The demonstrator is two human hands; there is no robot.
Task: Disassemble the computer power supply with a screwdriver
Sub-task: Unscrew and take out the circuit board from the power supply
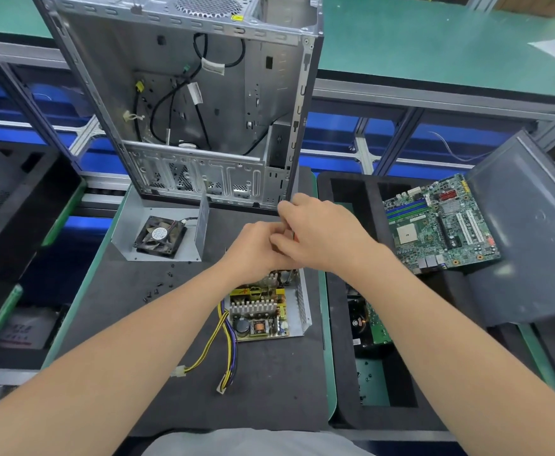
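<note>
The open power supply (263, 311) lies on the black mat (269, 390), its yellow circuit board, heat sinks and metal base exposed, with yellow and purple cables (218, 343) trailing toward me. Both hands are clasped together just above its far end. My right hand (319, 235) grips the screwdriver (290, 274), whose shaft points down into the unit; the handle is mostly hidden. My left hand (256, 251) curls around the same tool, under the right hand. The power supply's removed cover with its black fan (159, 236) sits to the left.
An empty computer case (184, 93) stands upright behind the hands. Several small black screws (158, 287) lie loose on the mat at left. A motherboard (440, 225) and a dark side panel (532, 232) rest on a black tray (342, 357) at right.
</note>
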